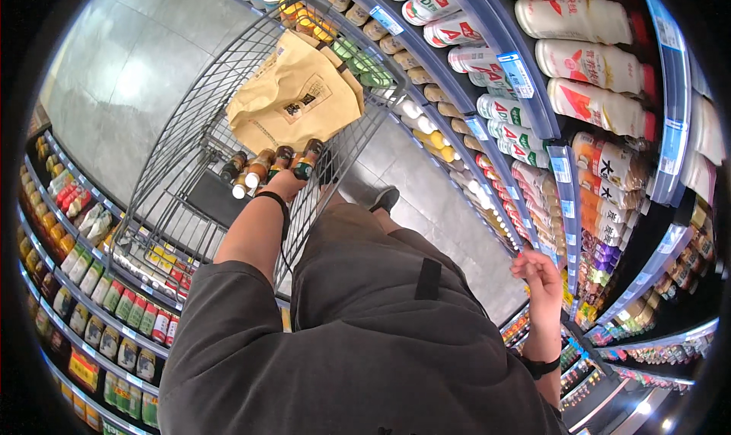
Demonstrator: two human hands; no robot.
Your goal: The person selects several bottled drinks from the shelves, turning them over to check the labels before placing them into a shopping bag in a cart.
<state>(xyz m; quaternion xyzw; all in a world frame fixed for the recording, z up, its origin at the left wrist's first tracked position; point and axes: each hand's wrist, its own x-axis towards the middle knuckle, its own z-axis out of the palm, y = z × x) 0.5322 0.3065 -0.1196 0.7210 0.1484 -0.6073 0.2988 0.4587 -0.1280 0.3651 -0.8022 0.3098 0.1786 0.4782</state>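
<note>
The bag (298, 92) is already in the cart (217, 197), with four bottles (281, 160) near it. The left hand (285, 185) is at the bottles; I can't tell if its fingers grip any. The right hand (542, 276) has loosely bent fingers, seemingly empty. Many drinks (582, 20) are left on the shelves.

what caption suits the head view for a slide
Left hand at bottles in a cart, right hand near the shelves

Your wire shopping cart (217, 197), upper left of center, carries a brown paper bag (297, 92) and dark-capped bottles (259, 164); pale bottles (579, 20) line the shelf (561, 183) at upper right.
</note>
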